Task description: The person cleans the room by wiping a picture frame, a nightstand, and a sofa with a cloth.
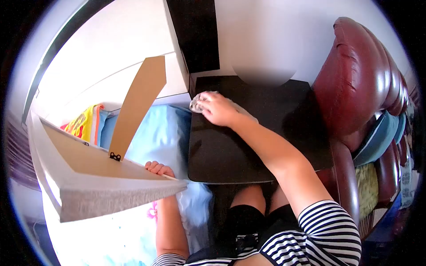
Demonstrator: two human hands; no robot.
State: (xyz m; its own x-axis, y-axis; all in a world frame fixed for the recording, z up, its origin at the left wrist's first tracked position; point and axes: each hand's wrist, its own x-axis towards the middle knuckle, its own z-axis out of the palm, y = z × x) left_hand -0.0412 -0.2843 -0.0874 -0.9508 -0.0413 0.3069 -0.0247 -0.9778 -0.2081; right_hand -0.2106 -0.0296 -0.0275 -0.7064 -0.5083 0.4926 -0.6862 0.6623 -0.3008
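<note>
My left hand (160, 169) grips the edge of a large photo frame (128, 191), which is held up over the bed with its back toward me. A tan support leg (140, 104) sticks out from the frame's back on a small black hinge (115, 156). My right hand (217, 108) is closed on a crumpled grey cloth (195, 104), pressed against the far left corner of a dark glossy table (230, 155). Part of the cloth is hidden under the fingers.
A dark red leather sofa (364, 80) with a blue cushion (377, 137) stands along the table's right side. To the left are a bed with a light blue cover (162, 126) and a yellow and red cloth (84, 124). A white wall (266, 35) rises behind.
</note>
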